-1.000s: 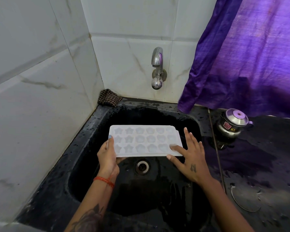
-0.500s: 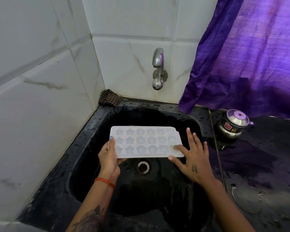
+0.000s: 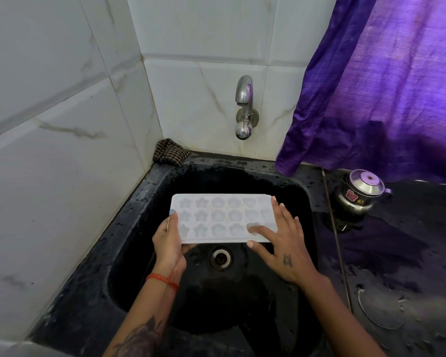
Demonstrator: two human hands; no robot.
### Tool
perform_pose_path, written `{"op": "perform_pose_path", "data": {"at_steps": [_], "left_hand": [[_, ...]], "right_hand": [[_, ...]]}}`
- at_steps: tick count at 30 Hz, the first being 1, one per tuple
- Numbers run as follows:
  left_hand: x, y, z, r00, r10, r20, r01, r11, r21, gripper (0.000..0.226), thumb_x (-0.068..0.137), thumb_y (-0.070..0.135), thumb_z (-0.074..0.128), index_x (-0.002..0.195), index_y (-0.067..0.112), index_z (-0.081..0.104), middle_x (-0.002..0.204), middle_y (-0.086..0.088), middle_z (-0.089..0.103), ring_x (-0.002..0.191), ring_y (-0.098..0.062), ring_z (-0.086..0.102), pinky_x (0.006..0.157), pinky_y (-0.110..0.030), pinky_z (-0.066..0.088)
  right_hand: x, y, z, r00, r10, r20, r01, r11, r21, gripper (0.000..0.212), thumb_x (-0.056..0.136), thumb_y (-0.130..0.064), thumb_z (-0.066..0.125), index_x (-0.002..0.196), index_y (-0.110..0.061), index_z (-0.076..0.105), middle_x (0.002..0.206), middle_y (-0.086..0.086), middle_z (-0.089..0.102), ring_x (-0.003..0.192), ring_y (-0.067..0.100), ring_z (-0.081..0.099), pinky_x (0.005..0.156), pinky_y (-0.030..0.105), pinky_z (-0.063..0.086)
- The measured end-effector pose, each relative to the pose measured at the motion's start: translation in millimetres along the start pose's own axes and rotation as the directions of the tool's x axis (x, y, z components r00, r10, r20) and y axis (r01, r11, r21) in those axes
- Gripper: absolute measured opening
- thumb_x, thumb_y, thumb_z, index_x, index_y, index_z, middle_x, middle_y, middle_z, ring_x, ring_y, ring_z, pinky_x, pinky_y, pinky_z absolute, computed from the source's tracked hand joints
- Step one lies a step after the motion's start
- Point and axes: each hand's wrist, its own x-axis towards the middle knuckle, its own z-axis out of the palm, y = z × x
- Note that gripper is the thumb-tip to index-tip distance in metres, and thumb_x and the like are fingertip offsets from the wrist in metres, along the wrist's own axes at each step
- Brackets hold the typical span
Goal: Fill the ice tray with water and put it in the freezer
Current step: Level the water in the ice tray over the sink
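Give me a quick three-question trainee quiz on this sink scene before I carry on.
1. True or false: water is running from the tap.
2. Which hand grips the ice tray at its end: left hand or right hand?
3. What lies in the corner behind the sink?

Key: 1. False. 2. Left; the right lies flat on the tray. 3. A checked cloth.

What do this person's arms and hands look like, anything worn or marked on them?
Both arms are bare, with no sleeves in view. The left hand has a pale blue painted thumbnail, a red-orange thread bracelet tied round the wrist and a dark tattoo on the forearm. The right hand has a small dark tattoo on its back and unpainted nails. No rings or watch show.
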Motion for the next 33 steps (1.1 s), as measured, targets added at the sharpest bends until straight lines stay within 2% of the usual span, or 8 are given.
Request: {"op": "perform_pose_path", "data": {"at_steps": [4, 7, 9, 12, 16, 26, 30, 33], "left_hand": [[1.0, 0.9, -2.3, 1.0, 0.002, -0.013, -0.002, 1.0, 0.011, 0.018, 0.096, 0.034, 0.051, 0.086, 0.02, 0.058, 0.085, 0.0, 0.064, 0.073, -0.015, 0.062, 0.043, -0.026, 0.055], [0.0, -0.1, -2.6, 1.0, 0.002, -0.012, -0.002, 1.0, 0.02, 0.018, 0.096, 0.034, 0.051, 0.085, 0.021, 0.058, 0.084, 0.001, 0.064, 0.073, -0.014, 0.063, 0.044, -0.026, 0.054], [-1.8, -0.6, -1.4, 1.0, 0.001, -0.011, -0.001, 1.0, 0.012, 0.02, 0.096, 0.034, 0.051, 0.082, 0.021, 0.057, 0.082, 0.001, 0.063, 0.072, -0.014, 0.062, 0.042, -0.025, 0.054], [-2.7, -0.6, -0.5, 1.0, 0.001, -0.009, -0.001, 1.0, 0.006, 0.021, 0.096, 0.034, 0.05, 0.081, 0.02, 0.056, 0.082, 0.001, 0.063, 0.071, -0.014, 0.061, 0.04, -0.024, 0.054], [-1.0, 1.2, -0.3, 1.0, 0.006, -0.007, -0.006, 1.0, 0.01, 0.019, 0.096, 0.034, 0.05, 0.084, 0.021, 0.057, 0.083, 0.0, 0.064, 0.072, -0.014, 0.062, 0.041, -0.025, 0.054], [0.4, 3.1, 0.1, 1.0, 0.012, 0.0, -0.012, 0.999, 0.032, 0.018, 0.096, 0.034, 0.051, 0.084, 0.022, 0.057, 0.084, 0.0, 0.064, 0.075, -0.015, 0.063, 0.051, -0.031, 0.057], [0.8, 1.1, -1.1, 1.0, -0.001, -0.003, 0.001, 1.0, 0.022, 0.017, 0.096, 0.033, 0.051, 0.089, 0.019, 0.058, 0.085, 0.0, 0.064, 0.076, -0.016, 0.062, 0.047, -0.028, 0.057], [0.9, 0.3, -1.0, 1.0, -0.002, -0.007, 0.003, 1.0, 0.022, 0.017, 0.096, 0.033, 0.051, 0.091, 0.019, 0.058, 0.085, 0.0, 0.064, 0.075, -0.015, 0.062, 0.047, -0.028, 0.057]], "right_hand": [[0.2, -0.1, 0.2, 1.0, -0.007, 0.029, 0.006, 1.0, 0.027, 0.071, 0.079, -0.082, 0.015, 0.113, -0.044, 0.065, 0.158, -0.006, -0.008, 0.147, 0.021, -0.006, 0.115, 0.048, -0.001], [0.6, 0.3, -2.7, 0.999, 0.0, 0.037, -0.001, 0.999, 0.032, 0.066, 0.078, -0.081, 0.024, 0.104, -0.039, 0.068, 0.158, -0.006, -0.008, 0.146, 0.018, -0.006, 0.115, 0.047, -0.001], [0.6, 1.2, -2.4, 1.0, -0.007, 0.017, 0.007, 1.0, -0.019, 0.057, 0.081, -0.075, 0.031, 0.098, -0.035, 0.068, 0.159, -0.003, -0.003, 0.147, 0.022, 0.0, 0.115, 0.051, 0.003], [0.1, 1.5, 1.2, 0.999, -0.03, -0.035, 0.024, 0.99, -0.142, 0.058, 0.087, -0.073, 0.023, 0.094, -0.033, 0.065, 0.16, 0.008, 0.01, 0.146, 0.033, 0.015, 0.111, 0.06, 0.013], [0.5, 0.7, 3.2, 0.998, -0.036, -0.051, 0.024, 0.977, -0.213, 0.057, 0.09, -0.07, 0.02, 0.102, -0.033, 0.061, 0.158, 0.013, 0.019, 0.142, 0.038, 0.025, 0.106, 0.065, 0.022], [1.6, 0.4, -3.8, 0.994, -0.004, 0.113, 0.011, 0.998, -0.057, 0.073, 0.08, -0.08, 0.004, 0.12, -0.045, 0.055, 0.156, -0.007, -0.023, 0.146, 0.02, -0.018, 0.115, 0.049, -0.006], [2.8, 0.3, -5.2, 0.997, -0.022, 0.069, 0.022, 1.0, -0.002, 0.053, 0.084, -0.071, 0.028, 0.104, -0.038, 0.064, 0.159, -0.004, -0.012, 0.146, 0.019, -0.011, 0.116, 0.049, -0.001], [2.0, 0.8, -3.0, 1.0, -0.023, 0.021, 0.023, 1.0, -0.013, 0.057, 0.084, -0.074, 0.026, 0.099, -0.032, 0.063, 0.159, -0.002, -0.007, 0.147, 0.022, -0.004, 0.115, 0.048, 0.001]]}}
